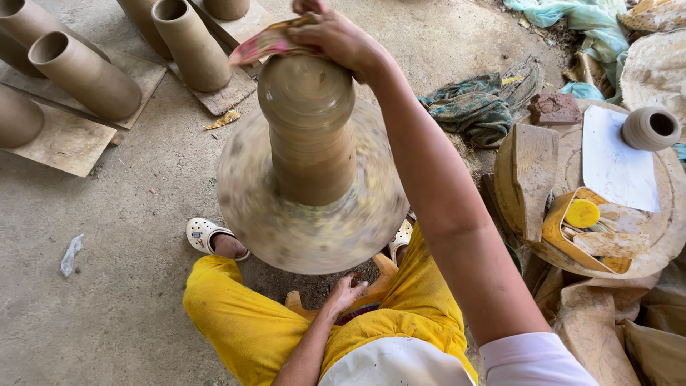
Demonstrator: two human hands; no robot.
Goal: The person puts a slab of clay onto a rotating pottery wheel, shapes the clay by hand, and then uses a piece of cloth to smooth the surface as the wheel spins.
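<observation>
My right hand (341, 39) reaches across to the top of a tall, wet clay cylinder (309, 136) and presses a pink patterned cloth (266, 44) against its rim. The cylinder stands on a round wheel (250, 214) that is blurred by spinning. My left hand is out of view. Below the wheel crouches a co-worker in yellow trousers (243, 322) and white clogs (204, 232). That person's hand (346, 289) is at the near underside of the wheel, beside a wooden support (379, 275).
Several finished clay cylinders (84, 75) lie and stand on boards (68, 143) at the back left. On the right, a round board (657, 236) holds a small clay pot (650, 127), a white sheet, a clay slab (532, 171) and a yellow tool tray (561, 229). Rags (475, 107) lie behind on the concrete floor.
</observation>
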